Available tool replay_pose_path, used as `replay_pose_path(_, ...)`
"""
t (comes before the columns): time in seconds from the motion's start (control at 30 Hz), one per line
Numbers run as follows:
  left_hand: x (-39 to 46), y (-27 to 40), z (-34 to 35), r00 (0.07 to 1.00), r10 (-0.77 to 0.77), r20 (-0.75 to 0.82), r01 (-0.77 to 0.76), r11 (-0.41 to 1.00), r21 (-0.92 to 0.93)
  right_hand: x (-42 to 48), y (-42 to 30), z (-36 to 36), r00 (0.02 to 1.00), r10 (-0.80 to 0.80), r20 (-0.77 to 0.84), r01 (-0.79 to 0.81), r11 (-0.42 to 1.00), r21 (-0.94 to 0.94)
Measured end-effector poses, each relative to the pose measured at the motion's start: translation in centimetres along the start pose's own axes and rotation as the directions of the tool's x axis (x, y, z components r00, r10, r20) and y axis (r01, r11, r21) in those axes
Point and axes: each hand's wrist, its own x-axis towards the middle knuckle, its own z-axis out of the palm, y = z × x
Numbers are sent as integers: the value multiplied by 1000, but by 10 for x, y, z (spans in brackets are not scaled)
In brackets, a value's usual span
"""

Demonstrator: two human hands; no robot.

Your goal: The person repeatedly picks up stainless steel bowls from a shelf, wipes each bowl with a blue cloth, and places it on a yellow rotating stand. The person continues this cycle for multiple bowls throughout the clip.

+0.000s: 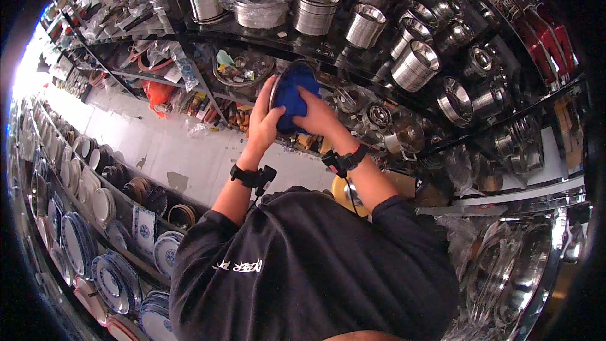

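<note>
My left hand (263, 121) grips the rim side of a round metal vessel (273, 95), tilted in front of the shelves. A blue cloth (296, 86) covers most of it, so whether it is a bowl or a lid cannot be told. With fingers spread over the cloth, my right hand (318, 112) holds it against the vessel. Just beyond my hands, a round metal tray (244, 83) of small packaged items sits on the lower shelf. Each wrist wears a black strap carrying a small device.
Steel pots (316, 9) line the upper shelf ahead, some plastic-wrapped. Patterned plates (113, 282) fill the rack on my left. An orange bag (157, 97) hangs low near the pale floor aisle (156, 151). Beside my right arm is a yellow round object (342, 189). Large wrapped metalware (502, 270) stands right.
</note>
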Motion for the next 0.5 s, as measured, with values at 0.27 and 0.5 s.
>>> replay_pose_path(0.27,-1,13,-13,996,-62,64,70,988,-136,-18,5,-7,940,-182,288,157,982,108)
replay_pose_path(0.5,-4,9,1,990,-137,13,138,989,-53,-8,-14,-32,987,-155,33,159,962,-223)
